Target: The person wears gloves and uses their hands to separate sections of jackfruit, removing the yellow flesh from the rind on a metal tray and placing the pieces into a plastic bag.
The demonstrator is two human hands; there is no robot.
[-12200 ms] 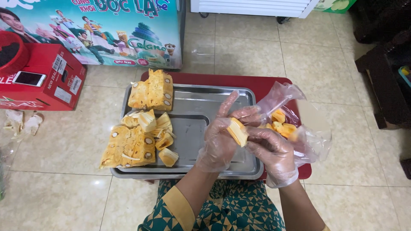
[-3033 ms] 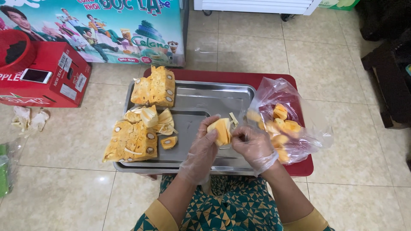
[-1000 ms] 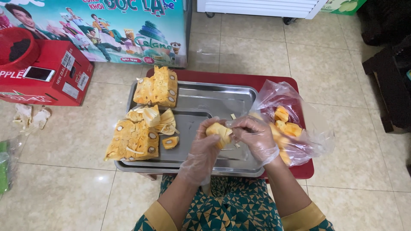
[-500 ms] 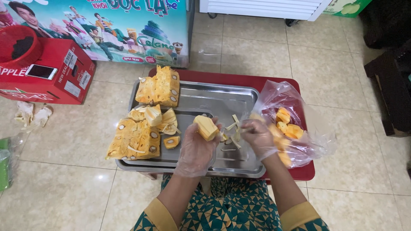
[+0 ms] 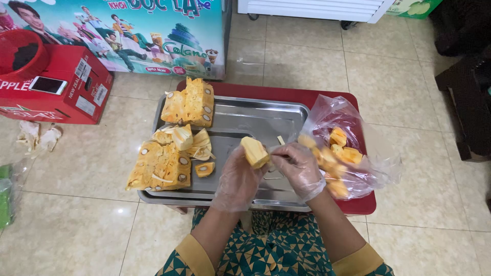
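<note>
My left hand [image 5: 236, 180], in a thin clear glove, holds a yellow jackfruit pod [image 5: 254, 151] over the steel tray [image 5: 245, 115]. My right hand [image 5: 300, 166], also gloved, pinches pale fibre strands [image 5: 280, 141] just right of the pod. Cut jackfruit chunks [image 5: 161, 166] lie on the tray's left side, with a bigger chunk [image 5: 190, 102] at its far left corner. A clear plastic bag [image 5: 343, 148] with peeled yellow pods sits to the right of my right hand.
The tray rests on a low red table [image 5: 266, 93] on a tiled floor. A red carton [image 5: 61, 99] with a phone [image 5: 47, 85] on it stands at the left, before a colourful freezer front [image 5: 123, 36]. Dark furniture [image 5: 470, 76] is at right.
My hands have pulled slightly apart: the left keeps the pod while the right draws fibre strands off it toward the bag side.
</note>
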